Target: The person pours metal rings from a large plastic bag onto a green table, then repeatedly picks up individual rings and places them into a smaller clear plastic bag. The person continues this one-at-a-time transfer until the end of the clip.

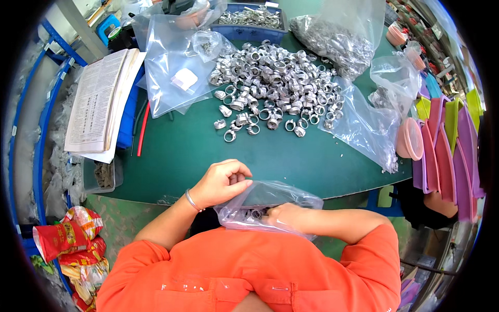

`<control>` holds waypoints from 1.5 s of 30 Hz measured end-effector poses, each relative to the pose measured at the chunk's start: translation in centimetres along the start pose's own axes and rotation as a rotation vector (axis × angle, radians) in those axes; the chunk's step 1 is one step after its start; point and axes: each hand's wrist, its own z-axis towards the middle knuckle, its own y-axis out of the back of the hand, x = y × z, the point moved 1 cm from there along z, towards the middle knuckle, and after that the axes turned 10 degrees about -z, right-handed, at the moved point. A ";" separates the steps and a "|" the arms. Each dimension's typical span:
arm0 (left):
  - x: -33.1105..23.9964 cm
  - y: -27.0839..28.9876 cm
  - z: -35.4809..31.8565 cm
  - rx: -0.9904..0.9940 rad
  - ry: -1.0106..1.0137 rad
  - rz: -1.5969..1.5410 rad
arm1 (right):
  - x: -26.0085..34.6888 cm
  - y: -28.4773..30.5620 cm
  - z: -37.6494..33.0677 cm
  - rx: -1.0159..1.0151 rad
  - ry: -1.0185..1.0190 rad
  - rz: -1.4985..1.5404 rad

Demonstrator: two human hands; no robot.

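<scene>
At the table's (176,156) near edge, the left hand (221,182) pinches the rim of a clear bag (270,195), fingers closed on the plastic, while the right hand (286,213) is clamped on the bag's lower side, holding it against the person's chest. A few metal rings (254,213) show through the bag. A big heap of rings (275,83) lies toward the far edge, with 1 paper stack (101,99) at the left edge and coloured trays (447,145) at the right.

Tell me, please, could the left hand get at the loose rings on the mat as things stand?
Probably yes: the green mat between the left hand and the rings is bare, though that hand now grips the bag.
</scene>
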 end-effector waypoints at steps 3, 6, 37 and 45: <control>-1.2 0.5 -1.1 -0.071 -0.032 -0.101 | 0.2 5.7 -1.5 -0.145 -0.019 0.153; -3.0 0.2 -1.1 0.039 0.044 -0.279 | 1.4 9.3 -1.7 -0.820 -0.081 0.400; -0.1 9.7 -2.7 -0.743 -0.220 0.691 | -7.9 5.9 -1.5 -1.013 -0.593 0.217; -0.3 -1.0 -1.3 0.139 -0.026 0.471 | -7.1 6.0 -2.4 -1.098 -0.499 0.603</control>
